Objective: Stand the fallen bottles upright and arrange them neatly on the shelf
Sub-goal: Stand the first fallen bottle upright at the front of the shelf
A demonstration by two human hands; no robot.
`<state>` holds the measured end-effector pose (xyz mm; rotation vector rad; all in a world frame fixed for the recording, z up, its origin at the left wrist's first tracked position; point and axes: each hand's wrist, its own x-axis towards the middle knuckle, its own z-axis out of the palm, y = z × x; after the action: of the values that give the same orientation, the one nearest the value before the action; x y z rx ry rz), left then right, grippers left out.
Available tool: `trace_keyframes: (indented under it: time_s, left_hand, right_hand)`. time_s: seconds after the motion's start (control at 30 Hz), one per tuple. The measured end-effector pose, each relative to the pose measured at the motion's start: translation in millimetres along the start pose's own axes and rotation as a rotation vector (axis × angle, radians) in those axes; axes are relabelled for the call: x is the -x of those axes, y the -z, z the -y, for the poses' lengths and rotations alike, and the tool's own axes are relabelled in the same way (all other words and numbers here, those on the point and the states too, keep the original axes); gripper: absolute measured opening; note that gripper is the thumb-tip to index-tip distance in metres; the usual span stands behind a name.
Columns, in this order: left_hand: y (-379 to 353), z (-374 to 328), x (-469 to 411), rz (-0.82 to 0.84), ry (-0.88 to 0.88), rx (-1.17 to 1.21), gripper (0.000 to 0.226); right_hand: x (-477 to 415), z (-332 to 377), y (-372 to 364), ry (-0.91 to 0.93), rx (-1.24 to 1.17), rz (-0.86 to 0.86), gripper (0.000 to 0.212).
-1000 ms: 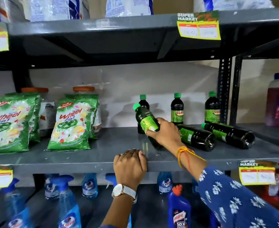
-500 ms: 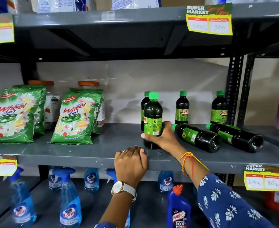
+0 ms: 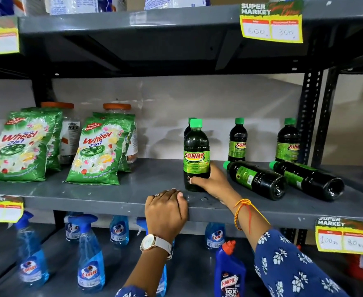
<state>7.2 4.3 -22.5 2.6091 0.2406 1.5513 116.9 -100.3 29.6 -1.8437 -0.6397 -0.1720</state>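
Right hand (image 3: 213, 182) in a narrow grip around the upright glossy dark bottle (image 3: 196, 155), left hand (image 3: 165, 209) curled, seemingly empty, over the grey shelf (image 3: 103, 196) edge.

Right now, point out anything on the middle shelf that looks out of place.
Two Sunny bottles lie on their sides right of the right hand: one beside it, another further right. The held bottle and those behind stand upright.
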Motion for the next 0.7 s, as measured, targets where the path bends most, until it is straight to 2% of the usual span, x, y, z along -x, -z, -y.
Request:
trace_keyframes:
  time_s: [0.2,0.33,0.43,0.7]
  left_hand:
    - [-1,0,0,-0.002,0.016,-0.008,0.04]
    - [-1,0,0,0.015,0.019,0.006,0.04]
    - [-1,1,0,0.031,0.021,0.019,0.041]
    - [-2,2,0,0.014,0.023,0.011,0.041]
  right_hand:
    - [-2,-1,-1,0.002,0.001,-0.016,0.067]
    - [-1,-1,-1,0.011,0.018,0.009,0.059]
    - [1,-1,1,-0.002,-0.028,-0.061,0.05]
    - [19,9,10,0.01,0.032,-0.04,0.051]
